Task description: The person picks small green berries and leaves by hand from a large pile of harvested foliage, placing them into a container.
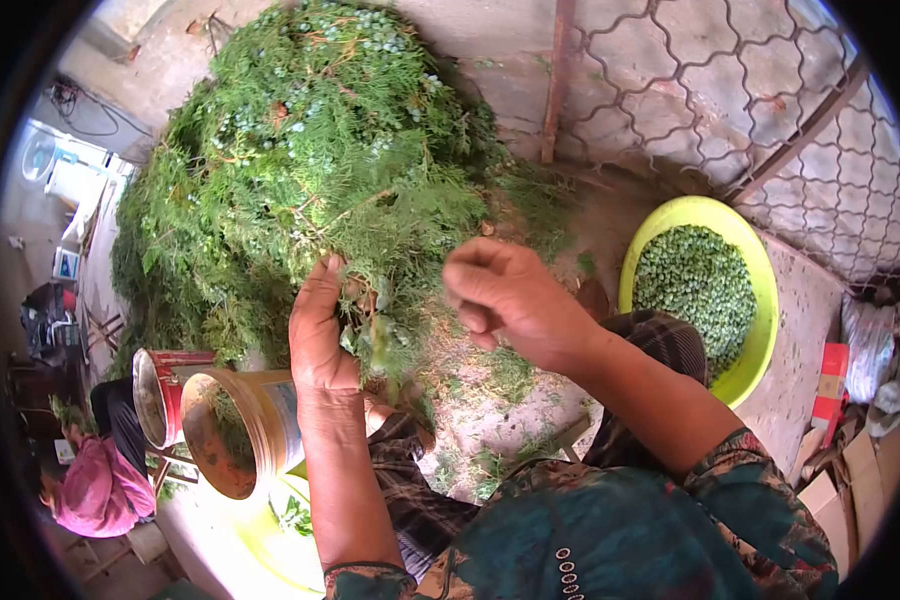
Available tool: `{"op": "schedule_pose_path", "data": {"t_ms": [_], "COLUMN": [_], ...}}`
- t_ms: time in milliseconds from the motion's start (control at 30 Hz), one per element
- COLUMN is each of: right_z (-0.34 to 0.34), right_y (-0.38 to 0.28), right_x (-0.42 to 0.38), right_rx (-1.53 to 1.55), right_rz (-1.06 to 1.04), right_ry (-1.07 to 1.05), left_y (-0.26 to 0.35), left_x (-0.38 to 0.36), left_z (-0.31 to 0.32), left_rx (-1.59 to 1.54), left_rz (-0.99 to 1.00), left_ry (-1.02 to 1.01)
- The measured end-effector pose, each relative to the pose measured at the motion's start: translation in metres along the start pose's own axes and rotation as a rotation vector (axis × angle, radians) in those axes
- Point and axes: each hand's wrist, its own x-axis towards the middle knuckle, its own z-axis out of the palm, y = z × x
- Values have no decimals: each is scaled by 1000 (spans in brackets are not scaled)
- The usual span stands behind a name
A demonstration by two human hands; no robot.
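Note:
My left hand (320, 325) is closed on a green conifer branch (375, 285), with thumb and fingers round its stem. Small pale green cones show among the scaly leaves. To the right of that branch is my right hand (515, 300), its fingers curled and slightly blurred; whether they pinch anything is hidden. Just beyond both hands rises a big heap of conifer branches (320, 140), dotted with bluish-green cones. A yellow-green basin (765, 290) stands right of my right forearm, holding many small green cones (695, 290).
Left of my left forearm, a beige bucket (280, 430) lies tilted beside a red bucket (185, 370), above another yellow basin (260, 530). A person in a pink top (100, 490) sits far left. Wire mesh (730, 90) leans along the right wall, and cardboard (865, 480) lies lower right.

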Motion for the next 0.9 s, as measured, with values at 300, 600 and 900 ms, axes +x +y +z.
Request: {"op": "schedule_pose_path", "data": {"t_ms": [300, 600, 900], "right_z": [16, 15, 11], "right_y": [-2, 14, 19], "right_x": [-1, 6, 12], "right_rx": [-342, -474, -637], "right_rz": [-116, -263, -259], "right_ry": [-75, -66, -93], "left_y": [-16, -15, -14], "left_x": [-4, -8, 0], "left_z": [2, 10, 3], "left_rx": [95, 109, 276], "left_rz": [-72, -9, 136], "left_ry": [-82, -1, 173]}}
